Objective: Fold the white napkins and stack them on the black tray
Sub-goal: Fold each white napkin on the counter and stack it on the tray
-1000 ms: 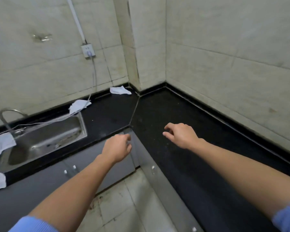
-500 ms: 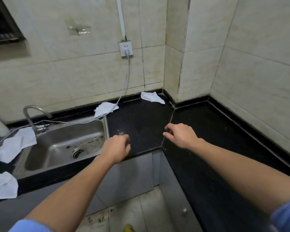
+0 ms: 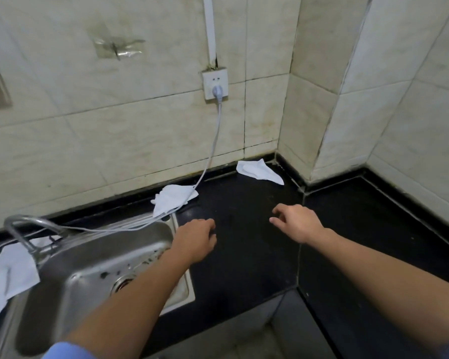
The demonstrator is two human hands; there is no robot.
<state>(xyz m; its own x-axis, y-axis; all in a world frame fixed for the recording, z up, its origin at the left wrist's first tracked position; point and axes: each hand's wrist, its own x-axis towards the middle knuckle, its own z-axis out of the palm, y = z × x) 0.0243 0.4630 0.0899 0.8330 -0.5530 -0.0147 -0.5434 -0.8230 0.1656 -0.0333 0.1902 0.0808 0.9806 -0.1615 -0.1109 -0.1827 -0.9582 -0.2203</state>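
Two crumpled white napkins lie on the black countertop (image 3: 246,244) by the wall: one (image 3: 173,199) at the sink's back right corner with a cable across it, one (image 3: 258,171) in the wall corner. More white napkins (image 3: 9,277) lie left of the sink. My left hand (image 3: 196,239) hovers over the counter beside the sink, fingers loosely curled, holding nothing. My right hand (image 3: 297,222) reaches forward over the counter, fingers relaxed and empty. Both hands are short of the napkins. No black tray is in view.
A steel sink (image 3: 88,270) with a faucet (image 3: 24,229) fills the left. A grey cable (image 3: 213,143) hangs from a wall socket (image 3: 215,84) and runs across the sink's back rim. Tiled walls close the counter at the back and right.
The view has swung left and closer to the counter. Both hands have moved forward over the counter toward the napkins by the wall. Neither hand has taken hold of anything.
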